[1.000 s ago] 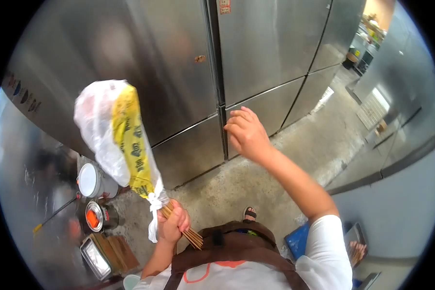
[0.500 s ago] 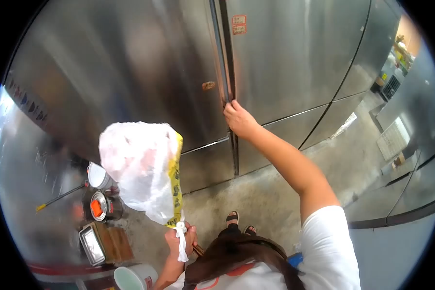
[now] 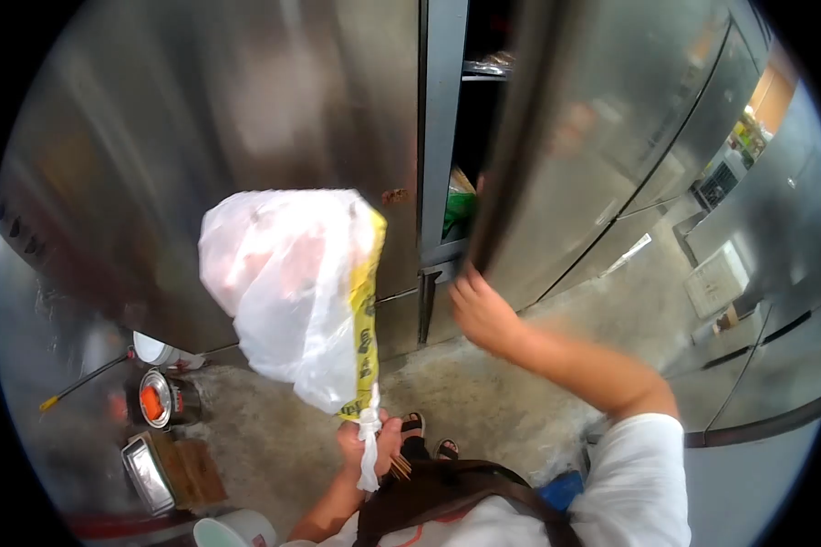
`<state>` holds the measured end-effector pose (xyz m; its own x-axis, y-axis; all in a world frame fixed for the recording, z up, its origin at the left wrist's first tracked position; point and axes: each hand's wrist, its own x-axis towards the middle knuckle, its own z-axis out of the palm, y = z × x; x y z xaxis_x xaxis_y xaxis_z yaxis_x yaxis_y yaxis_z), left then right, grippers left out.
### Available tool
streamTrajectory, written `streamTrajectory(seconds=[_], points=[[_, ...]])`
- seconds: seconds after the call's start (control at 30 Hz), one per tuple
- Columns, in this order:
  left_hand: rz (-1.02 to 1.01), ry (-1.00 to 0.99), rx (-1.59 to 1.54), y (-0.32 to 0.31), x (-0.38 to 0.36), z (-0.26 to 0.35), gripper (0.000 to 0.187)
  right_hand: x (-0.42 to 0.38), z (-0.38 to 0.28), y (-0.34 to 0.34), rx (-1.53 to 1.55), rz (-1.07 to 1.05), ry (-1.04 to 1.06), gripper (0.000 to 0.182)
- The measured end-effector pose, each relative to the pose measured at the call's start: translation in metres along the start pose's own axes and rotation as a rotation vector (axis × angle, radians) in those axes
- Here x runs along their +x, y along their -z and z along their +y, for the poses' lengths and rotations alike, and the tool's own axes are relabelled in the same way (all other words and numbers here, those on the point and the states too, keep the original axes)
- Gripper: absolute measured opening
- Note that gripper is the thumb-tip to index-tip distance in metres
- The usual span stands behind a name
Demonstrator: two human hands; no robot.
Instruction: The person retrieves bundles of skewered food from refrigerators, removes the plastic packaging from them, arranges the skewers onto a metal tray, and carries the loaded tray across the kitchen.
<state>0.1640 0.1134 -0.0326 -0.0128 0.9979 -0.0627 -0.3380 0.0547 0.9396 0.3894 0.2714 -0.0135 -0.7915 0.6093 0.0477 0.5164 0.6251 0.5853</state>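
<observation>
My left hand [image 3: 367, 439] is closed at the knotted neck of a translucent white plastic bag [image 3: 278, 283] with a yellow printed strip. The bag stands upright above the hand, and pinkish contents show through it. Thin wooden sticks [image 3: 400, 468] jut out below my fingers. With bent fingers, my right hand [image 3: 483, 308] grips the lower edge of a stainless steel refrigerator door [image 3: 584, 155], which stands partly open. Through the gap, a shelf [image 3: 485, 77] and a green package [image 3: 459, 208] show inside the dark cabinet.
The left refrigerator door [image 3: 337, 118] is closed. On the floor at left are a round can [image 3: 184, 401] with something orange on top, a metal tray [image 3: 150, 474], a cardboard piece [image 3: 199, 469] and a white bucket [image 3: 237, 529]. More steel cabinets [image 3: 784, 228] stand at right.
The right door has swung partly open, toward me and to the right, with my right hand on its edge. The bag in my left hand has moved slightly right and up.
</observation>
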Motion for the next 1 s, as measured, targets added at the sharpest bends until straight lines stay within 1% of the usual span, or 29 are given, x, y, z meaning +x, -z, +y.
streamTrajectory(seconds=[0.03, 0.07, 0.1, 0.13, 0.2, 0.23, 0.27, 0.3, 0.33, 0.4, 0.43, 0.47, 0.5, 0.53, 0.57, 0.6, 0.63, 0.67, 0.7, 0.73, 0.77, 0.8, 0.83, 0.87, 0.9, 0.93, 1.0], points=[[0.0, -0.01, 0.045, 0.007, 0.003, -0.008, 0.01, -0.034, -0.011, 0.012, 0.153, 0.037, -0.003, 0.02], [-0.006, -0.016, 0.083, 0.009, 0.008, -0.015, 0.01, -0.067, -0.019, 0.032, 0.211, 0.107, -0.028, 0.017], [-0.076, -0.029, 0.072, 0.009, 0.015, -0.016, 0.01, -0.1, -0.036, 0.044, 0.396, 0.072, -0.143, 0.025], [-0.103, -0.026, 0.061, 0.003, 0.018, -0.016, 0.01, -0.123, -0.05, 0.071, 0.606, -0.043, -0.324, 0.026], [-0.161, 0.001, 0.047, -0.01, 0.026, -0.014, 0.011, -0.16, -0.092, 0.087, 0.975, -0.157, -0.952, 0.029], [-0.298, -0.03, -0.047, -0.016, 0.035, -0.019, 0.006, -0.175, -0.101, 0.084, 1.205, -0.277, -1.193, 0.031], [-0.486, -0.118, -0.03, -0.019, 0.043, -0.035, 0.005, -0.189, -0.105, 0.083, 1.423, -0.395, -1.43, 0.032], [-0.53, 0.004, -0.213, -0.031, 0.049, -0.044, 0.008, -0.198, -0.118, 0.077, 1.791, -0.247, -1.561, 0.042], [-0.565, 0.138, -0.392, -0.045, 0.053, -0.051, 0.011, -0.191, -0.118, 0.076, 1.791, -0.239, -1.581, 0.042], [-0.654, 0.314, -0.542, -0.075, 0.065, -0.056, 0.017, -0.161, -0.118, 0.082, 2.113, 0.208, -1.183, 0.055], [-0.651, 0.368, -0.531, -0.092, 0.069, -0.056, 0.021, -0.149, -0.111, 0.08, 2.121, 0.221, -1.067, 0.062], [-0.723, 0.371, -0.558, -0.105, 0.075, -0.063, 0.027, -0.136, -0.104, 0.077, 2.122, 0.233, -0.948, 0.07], [-0.694, 0.248, -0.402, -0.128, 0.084, -0.06, 0.03, -0.133, -0.099, 0.067, 2.102, 0.293, -0.958, 0.073], [-0.589, 0.067, -0.157, -0.151, 0.089, -0.068, 0.031, -0.131, -0.095, 0.056, 2.08, 0.351, -0.967, 0.076], [-0.552, 0.125, -0.132, -0.176, 0.096, -0.056, 0.03, -0.135, -0.086, 0.039, 2.2, 0.247, -1.101, 0.078], [-0.54, -0.013, 0.065, -0.195, 0.108, -0.066, 0.033, -0.143, -0.075, 0.026, 2.31, 0.125, -1.233, 0.08], [-0.603, 0.027, 0.257, -0.212, 0.123, -0.066, 0.033, -0.157, -0.06, 0.011, 2.267, 0.32, -1.264, 0.075], [-0.674, 0.074, 0.439, -0.227, 0.136, -0.067, 0.035, -0.165, -0.043, 0.002, 2.009, 0.298, -1.347, 0.064], [-0.649, 0.082, 0.419, -0.239, 0.145, -0.077, 0.035, -0.181, -0.032, -0.014, 1.733, 0.317, -1.338, 0.057], [-0.665, -0.18, 0.534, -0.25, 0.15, -0.087, 0.035, -0.202, -0.019, -0.03, 1.461, 0.335, -1.299, 0.051], [-0.669, -0.433, 0.658, -0.256, 0.157, -0.096, 0.035, -0.22, -0.005, -0.047, 1.47, 0.3, -1.272, 0.051], [-0.64, -0.414, 0.654, -0.259, 0.168, -0.102, 0.035, -0.235, 0.01, -0.066, 1.366, 0.361, -1.305, 0.052], [-0.633, -0.336, 0.631, -0.256, 0.178, -0.103, 0.035, -0.246, 0.024, -0.081, 1.261, 0.432, -1.337, 0.053], [-0.632, -0.257, 0.611, -0.249, 0.187, -0.103, 0.036, -0.251, 0.035, -0.087, 1.28, 0.416, -1.326, 0.053], [-0.568, -0.229, 0.643, -0.244, 0.197, -0.1, 0.036, -0.253, 0.048, -0.088, 1.323, 0.487, -1.389, 0.053], [-0.55, -0.221, 0.651, -0.236, 0.209, -0.097, 0.036, -0.251, 0.058, -0.096, 1.363, 0.563, -1.452, 0.052], [-0.323, -0.595, 0.765, -0.214, 0.227, -0.091, 0.035, -0.244, 0.069, -0.12, 1.183, 0.633, -1.412, 0.049]])
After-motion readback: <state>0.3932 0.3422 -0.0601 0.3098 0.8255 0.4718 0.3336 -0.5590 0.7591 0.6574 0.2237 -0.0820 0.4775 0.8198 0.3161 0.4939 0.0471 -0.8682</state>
